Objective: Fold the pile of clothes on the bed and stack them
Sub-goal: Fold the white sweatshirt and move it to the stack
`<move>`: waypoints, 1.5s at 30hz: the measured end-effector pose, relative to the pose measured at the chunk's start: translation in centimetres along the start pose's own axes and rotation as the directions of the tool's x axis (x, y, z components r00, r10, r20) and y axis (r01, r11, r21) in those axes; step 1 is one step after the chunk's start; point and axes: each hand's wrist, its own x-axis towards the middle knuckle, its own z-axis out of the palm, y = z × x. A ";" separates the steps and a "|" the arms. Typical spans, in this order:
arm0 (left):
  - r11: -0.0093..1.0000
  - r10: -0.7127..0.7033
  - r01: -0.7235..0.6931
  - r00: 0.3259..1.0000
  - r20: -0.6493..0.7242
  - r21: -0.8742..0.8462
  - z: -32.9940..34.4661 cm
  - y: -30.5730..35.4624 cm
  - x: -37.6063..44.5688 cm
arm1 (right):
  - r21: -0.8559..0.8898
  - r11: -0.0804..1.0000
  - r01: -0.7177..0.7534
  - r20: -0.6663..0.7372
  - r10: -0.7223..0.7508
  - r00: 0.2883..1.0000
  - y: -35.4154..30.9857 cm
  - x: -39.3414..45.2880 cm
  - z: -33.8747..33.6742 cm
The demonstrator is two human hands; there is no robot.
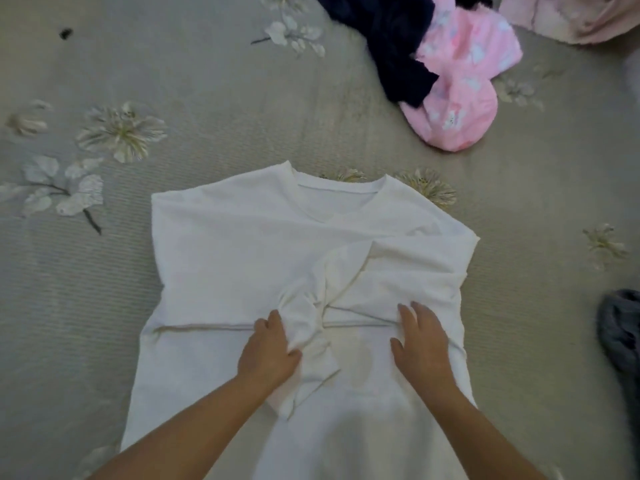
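From the head camera, a white shirt (242, 258) lies flat on the bed (207, 98), its V-neck pointing away from the person and its hem toward them, so the long axis runs straight out from the body. Both sleeves are folded inward and cross over the chest, right between the hands. The left hand (268, 355) has its fingers curled into the bunched sleeve fabric at the middle of the shirt, gripping it. The right hand (420, 344) lies flat beside it with fingers straight and slightly spread, pressing the other folded sleeve down. Beyond the right hand, well apart, sits a heap with a navy garment (391, 39) draped over a pink garment (460, 84). Off to the right of the right hand, a grey garment (620, 334) shows at the frame's edge. No writing or label can be read on any of it.
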 end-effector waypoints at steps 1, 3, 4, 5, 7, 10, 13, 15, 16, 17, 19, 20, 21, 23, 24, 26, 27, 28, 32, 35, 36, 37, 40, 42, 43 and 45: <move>0.999 0.008 -0.009 1.000 -0.012 -0.052 0.2 0.2 0.1 | -0.080 0.997 -0.008 0.050 0.012 0.999 0.4 0.9 0.0; 0.969 0.055 -0.047 0.998 0.025 -0.243 -0.8 0.1 0.4 | -0.252 0.968 0.014 0.057 0.001 0.998 1.4 2.3 -0.2; 0.933 0.091 -0.061 0.993 0.069 -0.354 -2.2 -0.1 0.7 | -0.312 0.949 0.056 0.036 -0.047 0.998 2.0 2.8 -0.3; 0.883 0.126 -0.062 0.986 0.108 -0.465 -4.1 -0.5 0.9 | -0.352 0.929 0.115 0.032 -0.111 0.993 2.6 3.3 -0.5; 0.761 0.178 -0.038 0.972 0.153 -0.648 -8.6 -1.8 1.7 | -0.341 0.913 0.227 0.045 -0.225 0.973 3.3 4.0 -0.9; 0.701 0.072 0.089 0.978 0.194 -0.708 -13.5 -5.1 4.7 | -0.283 0.909 0.305 0.020 -0.312 0.950 4.9 3.4 -1.8; 0.709 -0.317 0.192 0.946 -0.063 -0.678 -14.9 -9.0 7.0 | -0.289 0.881 0.376 -0.065 -0.410 0.910 6.8 1.4 -1.8; 0.651 -0.451 0.187 0.875 -0.176 -0.736 -14.4 -10.0 7.7 | -0.322 0.867 0.380 -0.060 -0.419 0.906 7.4 0.4 -0.9; 0.691 -0.432 0.133 0.864 -0.259 -0.711 -13.8 -10.1 7.4 | -0.339 0.860 0.381 -0.050 -0.421 0.906 7.4 0.3 -0.4; 0.749 -0.380 0.081 0.865 -0.326 -0.658 -13.2 -9.6 6.9 | -0.350 0.856 0.380 -0.018 -0.412 0.911 7.1 0.4 -0.3; 0.890 -0.217 0.023 0.900 -0.378 -0.456 -11.8 -8.3 5.9 | -0.350 0.850 0.394 0.049 -0.404 0.914 6.2 1.2 -0.4; 0.926 -0.178 0.023 0.906 -0.383 -0.377 -11.1 -7.8 5.7 | -0.341 0.852 0.398 0.090 -0.392 0.916 5.9 1.6 -0.4; 0.932 -0.190 0.040 0.902 -0.389 -0.361 -10.5 -7.3 5.7 | -0.345 0.855 0.386 0.156 -0.353 0.922 5.4 1.9 -0.4; 0.898 -0.253 0.041 0.862 -0.439 -0.438 -10.5 -7.1 6.5 | -0.344 0.868 0.358 0.238 -0.288 0.928 5.0 2.3 0.0; 0.885 -0.252 -0.008 0.833 -0.493 -0.466 -10.7 -7.0 6.6 | -0.329 0.874 0.357 0.245 -0.286 0.926 4.9 2.4 0.3; 0.883 -0.221 -0.112 0.759 -0.612 -0.457 -11.0 -7.2 6.4 | -0.330 0.868 0.372 0.220 -0.312 0.924 4.8 2.7 0.6; 0.892 -0.218 -0.120 0.730 -0.647 -0.436 -11.0 -7.3 5.8 | -0.329 0.861 0.388 0.189 -0.343 0.920 4.8 2.8 0.4; 0.914 -0.218 -0.083 0.724 -0.654 -0.397 -10.8 -7.7 5.1 | -0.315 0.858 0.405 0.150 -0.377 0.914 5.0 3.0 0.4; 0.973 -0.221 0.222 0.827 -0.517 -0.061 -8.0 -9.0 2.2 | -0.282 0.886 0.367 0.027 -0.375 0.927 5.6 2.7 1.2; 0.985 0.054 0.052 0.819 -0.571 0.167 -6.7 -7.8 1.8 | -0.275 0.919 0.283 -0.112 -0.323 0.940 5.8 1.7 1.6; 0.952 0.221 -0.054 0.800 -0.558 0.300 -6.4 -6.8 2.1 | -0.276 0.932 0.234 -0.176 -0.288 0.941 6.1 1.2 1.8; 0.896 0.373 -0.159 0.776 -0.509 0.415 -6.3 -5.4 2.5 | -0.270 0.949 0.164 -0.229 -0.228 0.946 6.3 0.7 1.9; 0.773 0.575 -0.400 0.770 -0.277 0.493 -5.6 1.2 4.4 | -0.175 0.980 -0.093 -0.398 0.016 0.917 8.1 -0.3 2.4; 0.701 0.641 -0.494 0.752 -0.151 0.515 -4.4 6.8 5.7 | -0.025 0.986 -0.166 -0.454 0.136 0.881 9.2 -0.7 2.8; 0.666 0.668 -0.539 0.738 -0.092 0.516 -3.6 9.8 6.3 | 0.049 0.983 -0.175 -0.463 0.177 0.869 9.6 -0.9 2.9; 0.622 0.671 -0.570 0.742 0.011 0.536 -1.4 15.7 7.9 | 0.165 0.968 -0.192 -0.460 0.247 0.853 10.0 -1.1 3.3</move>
